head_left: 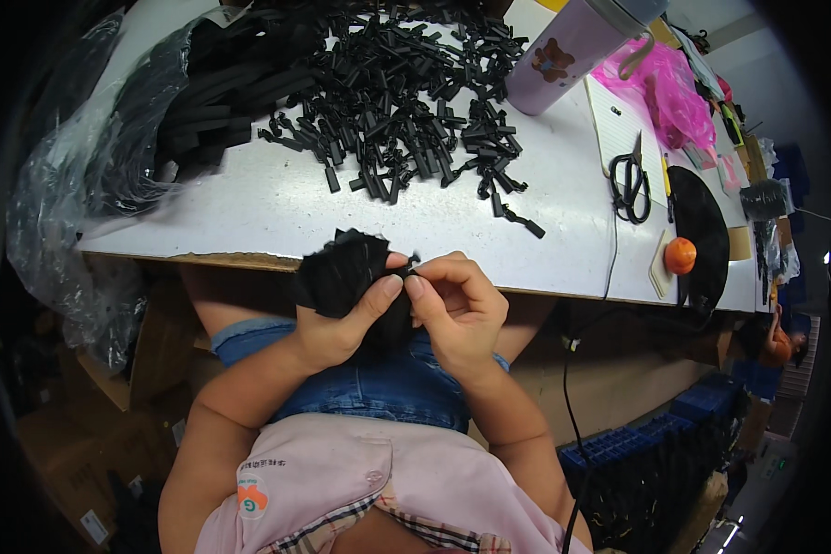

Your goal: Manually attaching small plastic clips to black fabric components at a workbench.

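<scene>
Just off the near edge of the white table, my left hand (342, 328) is closed around a bunch of black fabric pieces (346, 272), which fan out above its fingers. My right hand (462, 314) meets it at the thumbs. Its thumb and forefinger pinch a small black piece (413, 266) at the bunch's right side; fingertips hide most of it. Beyond my hands lies a large heap of small black tabs with cord loops (388, 111). Left of the heap, black fabric strips (222, 102) spill from a clear plastic bag (83, 194).
A lilac tumbler (563, 60) stands at the back right. Near it lie black-handled scissors (630, 194), a lined notebook (609, 120), a pink plastic bag (669, 88), an orange round object (680, 256) and a curved black piece (706, 222). A cable (568, 397) hangs beside my right arm.
</scene>
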Demonstrator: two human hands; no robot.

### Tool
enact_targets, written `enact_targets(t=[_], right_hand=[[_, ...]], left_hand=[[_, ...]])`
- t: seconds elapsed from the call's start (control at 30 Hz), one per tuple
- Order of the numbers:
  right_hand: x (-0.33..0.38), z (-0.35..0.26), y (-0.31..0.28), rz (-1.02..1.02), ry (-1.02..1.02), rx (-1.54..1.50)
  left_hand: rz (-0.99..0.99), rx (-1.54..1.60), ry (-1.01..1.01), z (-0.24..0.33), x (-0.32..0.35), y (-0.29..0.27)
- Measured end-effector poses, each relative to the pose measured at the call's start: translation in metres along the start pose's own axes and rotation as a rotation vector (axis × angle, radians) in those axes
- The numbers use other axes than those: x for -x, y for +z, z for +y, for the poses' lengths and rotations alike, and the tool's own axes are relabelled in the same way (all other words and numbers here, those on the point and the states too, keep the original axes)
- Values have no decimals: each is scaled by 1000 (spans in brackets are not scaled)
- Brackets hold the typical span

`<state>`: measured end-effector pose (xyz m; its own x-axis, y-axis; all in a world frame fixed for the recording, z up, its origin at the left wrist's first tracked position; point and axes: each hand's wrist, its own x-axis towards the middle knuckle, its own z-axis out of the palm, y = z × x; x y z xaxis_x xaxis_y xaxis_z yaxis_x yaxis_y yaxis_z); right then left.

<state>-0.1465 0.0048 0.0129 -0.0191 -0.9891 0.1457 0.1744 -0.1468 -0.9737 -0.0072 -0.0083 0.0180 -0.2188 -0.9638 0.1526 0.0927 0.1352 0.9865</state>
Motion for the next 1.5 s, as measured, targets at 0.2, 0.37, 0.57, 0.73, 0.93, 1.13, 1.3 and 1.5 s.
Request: enact_targets(t=[0.2,0.37,0.57,0.73,0.93,1.13,1.3,1.5], right_hand=[[-5,-1,3,-68,54,-192],[-12,-6,-12,-207,377,-451],[-13,-10,-10,-192,464,-406],[0,1,6,-42,-47,28],[0,0,-5,-212,166,-137],[3,2,-3,-166,156,-143],[-3,9,-3,-153,-351,176],[2,11,-1,-94,-307,71]], left_hand=[[101,76,83,-3,0,1],[21,251,-170,9,-2,-2],[-44,195,-40,1,-3,-7],[8,155,-14,3,-2,-2],[31,109,16,7,0,-3],[-142,-248,246,-1,-4,-17],[2,192,-66,5,4,-8],[-75,-87,22,-7,8,-11]])
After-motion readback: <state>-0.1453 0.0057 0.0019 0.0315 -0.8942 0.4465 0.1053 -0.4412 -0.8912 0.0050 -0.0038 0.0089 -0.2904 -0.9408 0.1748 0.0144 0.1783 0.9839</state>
